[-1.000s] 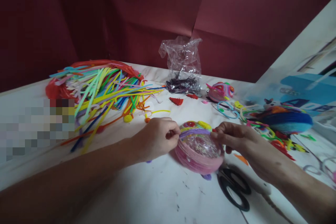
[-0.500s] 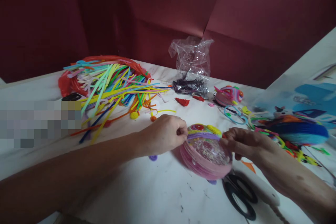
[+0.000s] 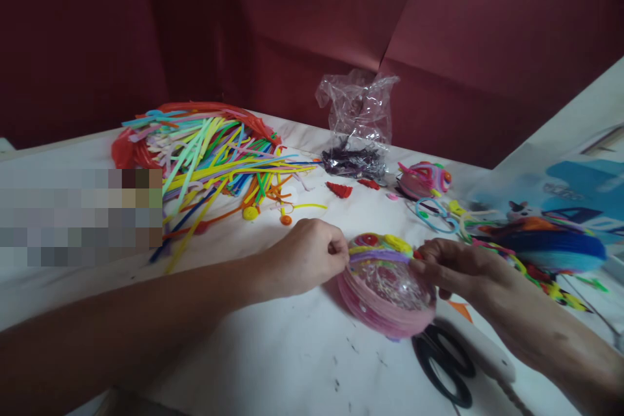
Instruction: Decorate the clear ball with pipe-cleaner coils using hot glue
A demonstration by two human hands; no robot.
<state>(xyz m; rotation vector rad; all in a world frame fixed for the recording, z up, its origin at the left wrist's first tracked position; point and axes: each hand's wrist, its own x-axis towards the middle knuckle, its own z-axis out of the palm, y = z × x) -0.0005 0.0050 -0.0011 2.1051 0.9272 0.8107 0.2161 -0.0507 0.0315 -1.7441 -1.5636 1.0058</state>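
Observation:
A clear round ball wrapped in pink pipe cleaners [image 3: 385, 309] rests on the table between my hands. Coiled red and yellow pieces decorate its top, and a purple pipe cleaner [image 3: 380, 255] lies across it just below them. My left hand [image 3: 314, 250] is closed in a pinch at the left end of this purple strip, against the ball's edge. On the other side, the fingers of my right hand [image 3: 451, 266] pinch the strip's right end, beside a small red bit. The fingertips partly hide both ends.
Loose pipe cleaners [image 3: 214, 162] spill from a red bag at the left. Behind stand a clear plastic bag [image 3: 358, 123] with dark strands and a smaller pink decorated ball [image 3: 424, 180]. Black-handled scissors [image 3: 446, 364] lie near my right wrist; a blue wrapped ball [image 3: 550, 247] sits farther right.
The ball sits slightly lower and to the right in the picture. A purple coil on the table is now hidden behind my left arm. Both hands keep their pinch.

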